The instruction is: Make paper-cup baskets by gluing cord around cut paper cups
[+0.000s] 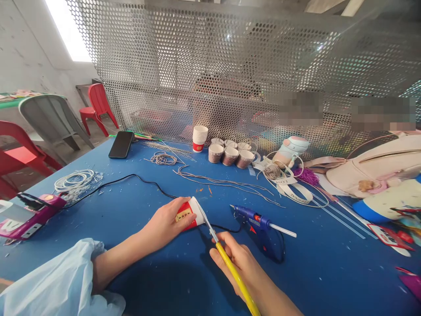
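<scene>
My left hand is wrapped round a red and white paper cup, which lies tilted on its side above the blue table. In my right hand is a pair of scissors with a long yellow handle. Its silver blades reach to the cup's white rim, and one seems to go along or inside it; which, I cannot tell. Right of my hands lies a blue glue gun with a clear glue stick in its back end.
Several cord-wrapped cups and a stack of paper cups stand at the back. Loose cords, a phone, a purple power strip, ribbon and a pale bag lie around. A perforated metal screen stands behind.
</scene>
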{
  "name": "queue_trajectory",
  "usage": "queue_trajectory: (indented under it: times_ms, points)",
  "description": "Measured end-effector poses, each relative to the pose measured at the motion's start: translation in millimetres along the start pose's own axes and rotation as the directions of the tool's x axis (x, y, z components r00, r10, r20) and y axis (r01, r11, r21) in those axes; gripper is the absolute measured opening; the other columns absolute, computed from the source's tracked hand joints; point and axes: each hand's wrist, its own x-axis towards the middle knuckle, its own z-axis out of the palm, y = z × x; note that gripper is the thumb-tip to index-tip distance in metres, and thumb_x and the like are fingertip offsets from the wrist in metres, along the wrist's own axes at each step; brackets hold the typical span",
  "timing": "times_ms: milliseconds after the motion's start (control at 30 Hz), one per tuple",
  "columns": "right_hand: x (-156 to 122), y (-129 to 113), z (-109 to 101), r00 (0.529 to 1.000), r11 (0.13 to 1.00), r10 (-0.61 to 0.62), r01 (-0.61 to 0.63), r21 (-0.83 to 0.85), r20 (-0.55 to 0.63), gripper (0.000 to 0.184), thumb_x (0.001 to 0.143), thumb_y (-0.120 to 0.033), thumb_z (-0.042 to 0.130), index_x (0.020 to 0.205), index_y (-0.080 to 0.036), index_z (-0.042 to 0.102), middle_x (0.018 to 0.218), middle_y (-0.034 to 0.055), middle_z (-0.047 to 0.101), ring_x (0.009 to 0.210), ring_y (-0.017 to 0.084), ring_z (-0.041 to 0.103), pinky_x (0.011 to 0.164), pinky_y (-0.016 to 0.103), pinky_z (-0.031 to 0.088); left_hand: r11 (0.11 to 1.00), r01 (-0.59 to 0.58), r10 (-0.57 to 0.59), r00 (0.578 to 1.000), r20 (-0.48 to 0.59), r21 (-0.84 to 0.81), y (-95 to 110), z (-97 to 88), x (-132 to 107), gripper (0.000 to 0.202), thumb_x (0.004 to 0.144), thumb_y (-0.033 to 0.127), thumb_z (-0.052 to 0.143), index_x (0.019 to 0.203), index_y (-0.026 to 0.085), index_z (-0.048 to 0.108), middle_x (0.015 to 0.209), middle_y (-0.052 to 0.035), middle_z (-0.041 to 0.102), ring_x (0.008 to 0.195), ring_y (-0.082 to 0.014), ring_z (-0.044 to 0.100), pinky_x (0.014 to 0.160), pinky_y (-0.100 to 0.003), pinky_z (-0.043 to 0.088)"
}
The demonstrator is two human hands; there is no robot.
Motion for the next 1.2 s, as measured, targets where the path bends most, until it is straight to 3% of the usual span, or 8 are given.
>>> queue_trajectory:
  times_ms: [167, 467, 667, 1000, 1200]
  points:
    - [0.8, 1.2, 0.3, 1.0, 0.999, -0.009, 0.009, -0.044, -0.002, 0.027, 0.095, -0.05, 0.042, 0.095, -0.024, 0.049, 0.059, -0.0068, 0.04, 0.05, 0.012, 0.038, 0.048, 0.023, 0.024, 0.997, -0.033, 0.035, 0.999, -0.032, 0.066, -3.4, 3.0, -0.8, 0.047, 0.09, 0.048, 0.045, 0.124, 0.017, 0.054, 0.117, -0.0125, 0.067, 0.103, -0.0275, 0.065, 0.089, -0.038, 0.05]
    - [0.7, -1.3, -0.7, 1.0, 0.999, -0.022, 0.022, -0.031, -0.007, 0.025, 0.096, -0.047, 0.041, 0.095, -0.024, 0.051, 0.059, -0.0058, 0.04, 0.052, 0.012, 0.037, 0.047, 0.021, 0.026, 0.91, -0.228, 0.276, 0.956, -0.096, 0.346, -11.7, 8.1, -3.8, 0.041, 0.093, 0.041, 0.047, 0.126, 0.016, 0.051, 0.113, -0.0118, 0.067, 0.097, -0.0268, 0.067, 0.077, -0.038, 0.056]
    - [4.4, -0.2, 1.6, 0.999, 0.999, 0.036, -0.036, 0.011, 0.024, 0.026, 0.094, -0.05, 0.043, 0.093, -0.024, 0.047, 0.054, -0.0092, 0.033, 0.041, 0.01, 0.032, 0.043, 0.022, 0.023, 0.893, -0.229, 0.289, 0.952, -0.103, 0.387, -12.9, 10.4, -2.5, 0.04, 0.092, 0.039, 0.049, 0.124, 0.015, 0.051, 0.11, -0.0116, 0.067, 0.096, -0.0271, 0.068, 0.077, -0.039, 0.057]
    - [3.3, 4.9, 3.4, 0.998, 0.999, -0.049, 0.048, -0.013, -0.038, 0.024, 0.094, -0.047, 0.043, 0.094, -0.024, 0.05, 0.058, -0.0062, 0.04, 0.053, 0.013, 0.035, 0.046, 0.022, 0.022, 0.884, -0.259, 0.327, 0.937, -0.119, 0.39, -12.1, 10.6, -4.1, 0.04, 0.093, 0.039, 0.05, 0.124, 0.014, 0.051, 0.108, -0.0115, 0.068, 0.093, -0.0264, 0.069, 0.075, -0.037, 0.057]
    - [3.7, 4.3, 4.5, 1.0, 1.0, -0.023, 0.022, -0.011, -0.02, 0.026, 0.094, -0.049, 0.042, 0.093, -0.024, 0.049, 0.055, -0.0085, 0.035, 0.044, 0.012, 0.035, 0.044, 0.023, 0.023, 0.889, -0.242, 0.307, 0.945, -0.114, 0.389, -10.4, 11.9, -5.6, 0.042, 0.093, 0.041, 0.047, 0.126, 0.015, 0.051, 0.112, -0.0126, 0.067, 0.096, -0.0283, 0.067, 0.076, -0.04, 0.057]
